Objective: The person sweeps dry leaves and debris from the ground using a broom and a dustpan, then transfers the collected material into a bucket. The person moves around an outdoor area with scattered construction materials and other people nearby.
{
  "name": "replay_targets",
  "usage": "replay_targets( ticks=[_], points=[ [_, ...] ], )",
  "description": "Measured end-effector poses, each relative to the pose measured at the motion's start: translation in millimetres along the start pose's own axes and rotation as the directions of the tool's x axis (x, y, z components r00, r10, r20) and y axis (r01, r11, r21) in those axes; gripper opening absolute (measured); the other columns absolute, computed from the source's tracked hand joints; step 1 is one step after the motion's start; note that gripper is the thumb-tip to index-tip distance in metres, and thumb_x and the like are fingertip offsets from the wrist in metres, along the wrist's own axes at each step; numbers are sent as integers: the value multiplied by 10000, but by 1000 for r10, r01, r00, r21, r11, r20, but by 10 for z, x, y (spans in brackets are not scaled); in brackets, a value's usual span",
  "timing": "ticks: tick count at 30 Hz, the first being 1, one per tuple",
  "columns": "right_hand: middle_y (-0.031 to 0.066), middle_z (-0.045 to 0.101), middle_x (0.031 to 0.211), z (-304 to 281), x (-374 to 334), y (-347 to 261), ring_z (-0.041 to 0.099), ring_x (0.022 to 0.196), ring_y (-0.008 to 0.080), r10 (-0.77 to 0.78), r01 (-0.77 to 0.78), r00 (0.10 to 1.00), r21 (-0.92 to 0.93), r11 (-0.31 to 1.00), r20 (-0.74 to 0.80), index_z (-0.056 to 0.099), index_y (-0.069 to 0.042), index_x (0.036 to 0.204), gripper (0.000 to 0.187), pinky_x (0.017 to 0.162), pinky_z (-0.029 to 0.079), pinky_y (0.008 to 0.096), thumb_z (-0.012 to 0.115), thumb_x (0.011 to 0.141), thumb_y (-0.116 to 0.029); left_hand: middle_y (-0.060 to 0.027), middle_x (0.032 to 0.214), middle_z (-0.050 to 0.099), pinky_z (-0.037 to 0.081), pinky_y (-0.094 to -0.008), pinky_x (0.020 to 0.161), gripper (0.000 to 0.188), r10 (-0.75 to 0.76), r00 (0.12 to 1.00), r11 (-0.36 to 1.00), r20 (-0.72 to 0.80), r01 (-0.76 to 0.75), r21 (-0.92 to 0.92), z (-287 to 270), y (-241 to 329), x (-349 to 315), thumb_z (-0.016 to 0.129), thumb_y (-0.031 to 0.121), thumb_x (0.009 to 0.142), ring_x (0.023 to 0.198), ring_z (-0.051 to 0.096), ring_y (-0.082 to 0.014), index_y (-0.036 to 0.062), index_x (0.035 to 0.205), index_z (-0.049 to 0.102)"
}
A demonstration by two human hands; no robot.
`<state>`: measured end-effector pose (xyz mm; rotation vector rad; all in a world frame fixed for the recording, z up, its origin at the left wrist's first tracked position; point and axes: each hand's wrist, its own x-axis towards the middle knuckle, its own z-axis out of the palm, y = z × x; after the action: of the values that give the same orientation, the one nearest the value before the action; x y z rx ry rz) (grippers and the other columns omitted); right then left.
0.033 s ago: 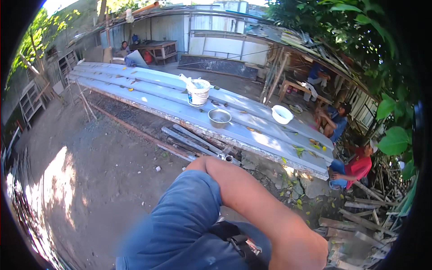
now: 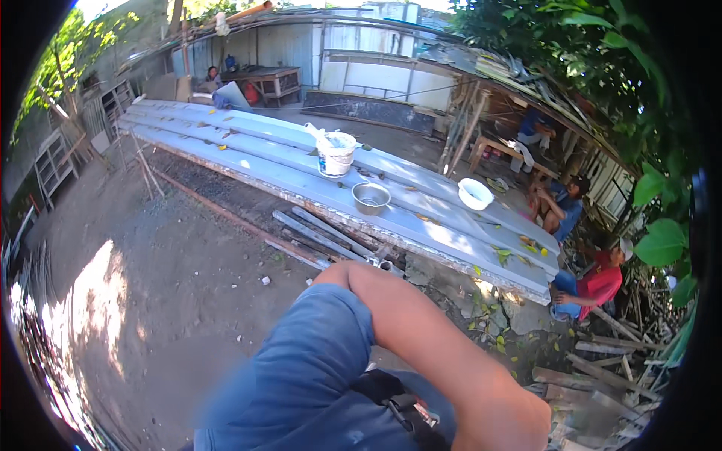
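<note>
- Outdoors, one bent arm (image 2: 421, 331) fills the lower middle of the view, its blue sleeve (image 2: 301, 376) reaching to the elbow; the bare forearm runs down to the lower right edge.
- No hand shows: that forearm leaves the frame before the wrist, so which hand it is and how its fingers stand cannot be told. The other hand is out of view too.
- One black strap with a buckle (image 2: 398, 410) lies against the blue cloth under the arm.
- Several long grey planks (image 2: 301, 161) lie side by side on supports across the yard, well beyond the elbow.
- Three vessels stand on them: one white bucket (image 2: 335, 154) with a stick in it, one metal bowl (image 2: 371, 197) just in front of it, one white bowl (image 2: 475, 193) further right.
- A few metal bars (image 2: 316, 237) lie on the ground below the planks, nearest the elbow.
- Three people sit at the right: one in red (image 2: 594, 282), one in blue (image 2: 560, 207), one behind under the shelter (image 2: 535, 129).
- One more person (image 2: 213, 75) sits far back on the left beside a wooden table (image 2: 263, 79).
</note>
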<state>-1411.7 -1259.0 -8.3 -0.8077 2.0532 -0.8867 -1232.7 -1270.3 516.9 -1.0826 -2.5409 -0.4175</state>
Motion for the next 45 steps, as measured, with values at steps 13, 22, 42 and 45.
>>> replay_targets(
  ticks=[13,22,42,45],
  points=[
    [154,710,942,805,-480,-550,695,808,294,-92,224,886,-243,944,455,684,9,1067,326,701,549,420,659,880,-257,-169,715,680,508,-534,587,269,22,993,945,-117,17,325,49,192,63,641,291,819,676,677,-395,44,733,706],
    [161,715,932,789,-489,-545,701,807,300,-76,219,881,-259,941,467,690,9,1038,325,700,548,426,666,884,-276,-107,669,674,502,-486,546,263,-174,956,953,-237,224,204,388,304,-803,638,320,821,646,688,-326,103,681,693],
    [176,728,911,1200,-594,-578,714,804,312,38,156,901,-405,901,432,704,9,973,338,698,545,439,680,894,-319,-77,769,675,521,-356,662,347,-691,-641,-147,-335,578,-803,1466,2015,-3176,711,412,919,743,684,-245,69,889,665],
    [179,729,908,1317,-664,-547,715,804,314,48,162,891,-415,895,452,706,9,963,342,698,545,441,682,895,-325,-82,804,703,518,-357,658,343,-596,-745,-211,-299,506,-836,2036,2199,-3550,716,411,916,737,687,-245,70,902,679]
  ],
)
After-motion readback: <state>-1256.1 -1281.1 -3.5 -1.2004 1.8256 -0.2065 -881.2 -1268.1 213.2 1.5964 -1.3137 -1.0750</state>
